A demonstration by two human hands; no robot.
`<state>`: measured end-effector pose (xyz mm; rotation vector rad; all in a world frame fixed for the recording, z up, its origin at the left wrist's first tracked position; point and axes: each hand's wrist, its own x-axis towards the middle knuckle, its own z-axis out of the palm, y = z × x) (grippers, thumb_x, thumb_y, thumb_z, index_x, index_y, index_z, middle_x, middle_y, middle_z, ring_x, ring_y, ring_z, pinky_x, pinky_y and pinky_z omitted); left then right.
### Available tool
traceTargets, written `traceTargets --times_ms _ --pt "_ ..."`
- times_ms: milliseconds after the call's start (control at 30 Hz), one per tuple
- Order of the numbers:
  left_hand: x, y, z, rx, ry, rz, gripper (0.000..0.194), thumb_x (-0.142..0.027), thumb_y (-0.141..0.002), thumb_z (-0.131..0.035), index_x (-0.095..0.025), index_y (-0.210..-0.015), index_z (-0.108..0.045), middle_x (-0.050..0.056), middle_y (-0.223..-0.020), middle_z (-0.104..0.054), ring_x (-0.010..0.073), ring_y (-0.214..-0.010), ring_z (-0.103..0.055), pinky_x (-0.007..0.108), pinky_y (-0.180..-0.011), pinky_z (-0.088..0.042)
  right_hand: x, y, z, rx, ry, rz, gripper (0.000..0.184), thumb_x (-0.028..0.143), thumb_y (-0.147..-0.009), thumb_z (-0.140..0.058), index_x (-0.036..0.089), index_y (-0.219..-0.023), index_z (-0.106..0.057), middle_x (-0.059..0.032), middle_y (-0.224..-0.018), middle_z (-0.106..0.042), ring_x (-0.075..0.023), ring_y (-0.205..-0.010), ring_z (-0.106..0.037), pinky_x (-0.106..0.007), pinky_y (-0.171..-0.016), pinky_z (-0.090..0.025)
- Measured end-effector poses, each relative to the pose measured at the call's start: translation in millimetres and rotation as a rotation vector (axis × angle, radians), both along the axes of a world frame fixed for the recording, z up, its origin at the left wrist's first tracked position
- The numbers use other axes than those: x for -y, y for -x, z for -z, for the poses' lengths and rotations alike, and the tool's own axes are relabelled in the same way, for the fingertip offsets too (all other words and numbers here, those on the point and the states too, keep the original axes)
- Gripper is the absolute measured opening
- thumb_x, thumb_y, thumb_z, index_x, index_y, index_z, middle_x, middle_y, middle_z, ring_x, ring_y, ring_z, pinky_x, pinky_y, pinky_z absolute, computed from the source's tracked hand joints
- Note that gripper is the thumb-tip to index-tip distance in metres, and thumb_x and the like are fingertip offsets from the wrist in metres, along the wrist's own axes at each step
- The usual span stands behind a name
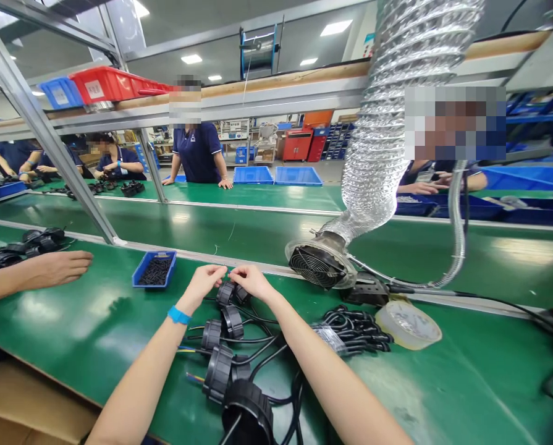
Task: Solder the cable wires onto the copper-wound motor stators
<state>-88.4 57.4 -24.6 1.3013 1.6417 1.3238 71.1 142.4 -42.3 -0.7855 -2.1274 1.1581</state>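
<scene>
My left hand (204, 285), with a blue band at the wrist, is closed in a pinch. My right hand (252, 283) pinches too, its fingertips almost meeting the left ones. Whatever lies between the fingertips is too small and hidden to make out. Right below the hands sits a black ribbed cap (225, 294) on a cable. Several more such caps follow in a row toward me, among them a large cap (248, 405) at the front. Coloured wire ends (193, 378) stick out to the left of one cap (219, 374).
A blue bin (154, 270) of small black pieces stands left of my hands. Another person's hand (60, 267) reaches in farther left. To the right lie bundled black cables (353, 330), a translucent bowl (408, 322) and a fan (320, 266) under a foil duct (378, 123).
</scene>
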Motion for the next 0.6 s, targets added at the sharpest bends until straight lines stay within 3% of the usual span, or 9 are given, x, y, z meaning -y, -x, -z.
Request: traceTargets --times_ms 100,267,400,533,600 --pt "-11.1 -11.6 9.3 0.186 -0.071 0.009 0.044 -0.053 -0.07 -0.072 -0.012 -0.085 -0.072 0.006 -0.075 -0.067 0.013 -0.062 -0.054 0.025 -0.061 -0.043 1.1 -2.7 -1.2 0.005 0.005 -0.005 0.023 0.028 -0.08 -0.06 0.012 -0.071 -0.075 -0.0022 -0.066 -0.068 -0.0133 -0.059 -0.053 -0.024 -0.058 -0.038" --pt "-10.5 -11.0 11.5 0.149 -0.109 -0.021 0.036 -0.048 -0.069 -0.073 -0.013 -0.077 -0.07 0.004 -0.071 -0.066 0.0134 -0.064 -0.054 0.026 -0.063 -0.043 0.0 -9.6 0.6 0.051 0.016 0.018 0.03 0.035 -0.078 -0.063 0.012 -0.061 -0.073 0.0005 -0.052 -0.059 -0.0112 -0.05 -0.045 -0.024 -0.051 -0.031" --pt "-8.2 -16.9 13.8 0.127 -0.063 0.027 0.036 -0.048 -0.068 -0.074 -0.012 -0.068 -0.07 0.004 -0.066 -0.066 0.0149 -0.062 -0.055 0.026 -0.06 -0.041 -0.2 -12.3 1.3 0.078 0.015 0.038 0.027 0.033 -0.077 -0.065 0.012 -0.062 -0.074 0.0008 -0.052 -0.059 -0.0108 -0.05 -0.045 -0.024 -0.05 -0.032" --pt "-9.4 -20.0 11.8 0.122 -0.028 0.083 0.033 -0.043 -0.066 -0.077 -0.011 -0.073 -0.073 0.007 -0.074 -0.071 0.017 -0.069 -0.059 0.028 -0.066 -0.045 -1.5 -11.9 -0.7 0.117 0.011 0.081 0.026 0.034 -0.075 -0.068 0.013 -0.061 -0.073 0.0012 -0.051 -0.059 -0.0112 -0.05 -0.047 -0.024 -0.05 -0.034" --pt "-7.5 -11.7 4.3 0.1 -0.029 0.074 0.036 -0.043 -0.07 -0.074 -0.011 -0.085 -0.074 0.009 -0.081 -0.072 0.0175 -0.07 -0.061 0.028 -0.067 -0.047 -3.9 -13.2 -1.6 0.141 -0.001 0.139 0.026 0.034 -0.075 -0.068 0.013 -0.06 -0.073 0.0003 -0.053 -0.061 -0.0125 -0.052 -0.05 -0.024 -0.051 -0.036"
